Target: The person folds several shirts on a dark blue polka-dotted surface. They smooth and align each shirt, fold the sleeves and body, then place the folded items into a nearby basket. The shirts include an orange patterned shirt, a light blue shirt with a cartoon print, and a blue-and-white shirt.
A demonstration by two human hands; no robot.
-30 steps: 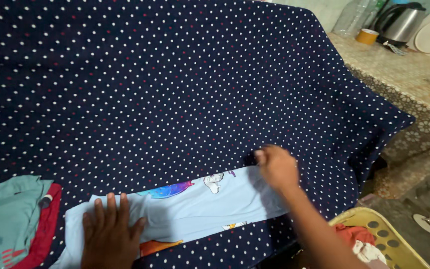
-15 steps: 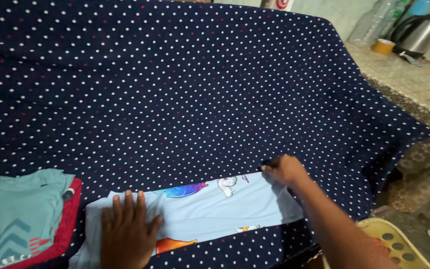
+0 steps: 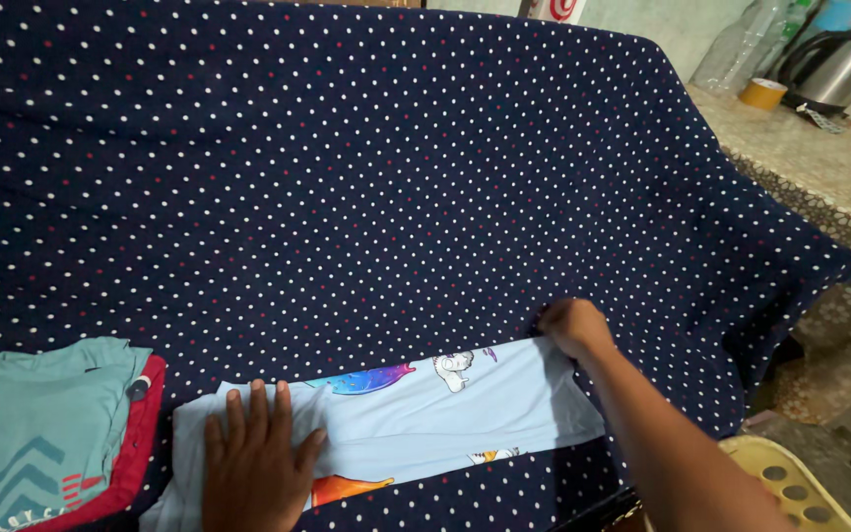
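Our right hand (image 3: pixel 573 327) has slid outward, pinching the light blue shirt's (image 3: pixel 416 419) corner, stretching it smooth while our left hand (image 3: pixel 258 463) presses flat, open, on its other end.

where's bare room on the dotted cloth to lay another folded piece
Free: the dotted cloth above the light blue garment. Crowded: the near edge, where the left hand presses the garment, the right hand grips its corner, and the folded stack sits left.

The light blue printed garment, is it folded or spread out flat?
Folded: the light blue garment lies as a narrow strip, printed pictures cut off at its edges, left hand flat on it, right hand at its corner.
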